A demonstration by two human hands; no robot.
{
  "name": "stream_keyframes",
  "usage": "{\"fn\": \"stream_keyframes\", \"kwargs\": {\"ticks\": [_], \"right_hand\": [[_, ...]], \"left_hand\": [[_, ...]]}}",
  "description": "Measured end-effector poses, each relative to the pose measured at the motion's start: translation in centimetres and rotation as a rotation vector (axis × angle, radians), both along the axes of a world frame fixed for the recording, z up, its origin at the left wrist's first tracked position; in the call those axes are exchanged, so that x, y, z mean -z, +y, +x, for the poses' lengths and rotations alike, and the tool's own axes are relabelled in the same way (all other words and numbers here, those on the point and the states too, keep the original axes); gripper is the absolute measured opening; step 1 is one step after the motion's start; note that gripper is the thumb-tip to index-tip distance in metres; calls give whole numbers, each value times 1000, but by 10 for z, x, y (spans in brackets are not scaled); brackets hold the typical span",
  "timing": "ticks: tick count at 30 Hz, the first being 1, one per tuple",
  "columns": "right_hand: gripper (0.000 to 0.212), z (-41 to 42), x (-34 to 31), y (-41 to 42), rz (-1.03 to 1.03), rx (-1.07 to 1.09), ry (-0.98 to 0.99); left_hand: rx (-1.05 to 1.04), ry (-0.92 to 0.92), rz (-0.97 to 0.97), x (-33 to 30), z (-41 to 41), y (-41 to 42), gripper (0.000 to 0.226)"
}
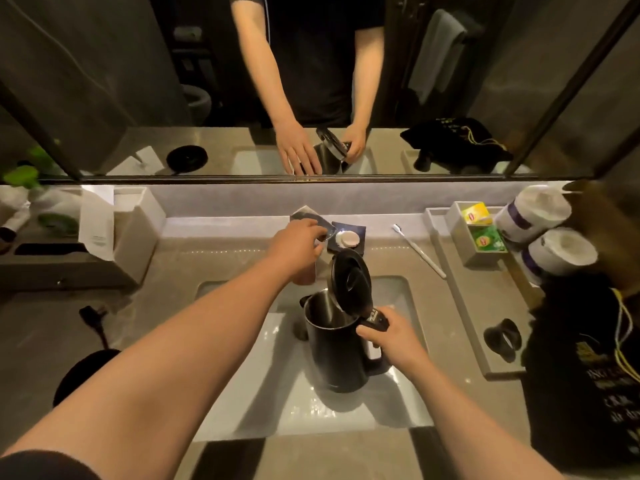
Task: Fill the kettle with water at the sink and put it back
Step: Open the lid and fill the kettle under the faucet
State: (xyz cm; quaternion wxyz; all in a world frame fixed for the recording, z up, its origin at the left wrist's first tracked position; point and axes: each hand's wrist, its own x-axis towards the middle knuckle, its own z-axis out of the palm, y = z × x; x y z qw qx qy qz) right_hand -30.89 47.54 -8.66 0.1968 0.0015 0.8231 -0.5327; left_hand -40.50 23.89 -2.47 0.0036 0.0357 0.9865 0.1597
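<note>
In the sink, the black kettle stands upright, lid tipped open. Right hand clenched round its handle. Left hand behind the kettle, fingers curled over the faucet lever. Soap dish just behind; toothbrush to the right of the sink.

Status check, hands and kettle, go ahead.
Right hand gripping kettle handle, lid open, kettle over sink. Left hand on faucet. Water flow: cannot tell. Nothing blocking.
</note>
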Motion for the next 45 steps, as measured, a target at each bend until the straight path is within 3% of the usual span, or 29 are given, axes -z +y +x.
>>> {"fn": "stream_keyframes", "kwargs": {"ticks": [13,17,23,27,38,45], "right_hand": [[17,-26,18,-26,-52,13,-36],[17,-29,20,-32,-65,6,-39],[16,-30,21,-37,-118,32,-36],[16,-30,19,-38,-139,36,-32],[15,-31,17,-36,-127,58,-24],[16,-32,15,-38,-105,54,-19]], "left_hand": [[29,174,-149,1,-7,-7,26],[36,106,-197,-3,-9,-7,50],[5,215,-60,-3,-9,-10,25],[-34,152,-33,-12,-18,-15,11],[8,135,148,4,-11,-27,29],[40,148,145,10,-3,-34,40]]}}
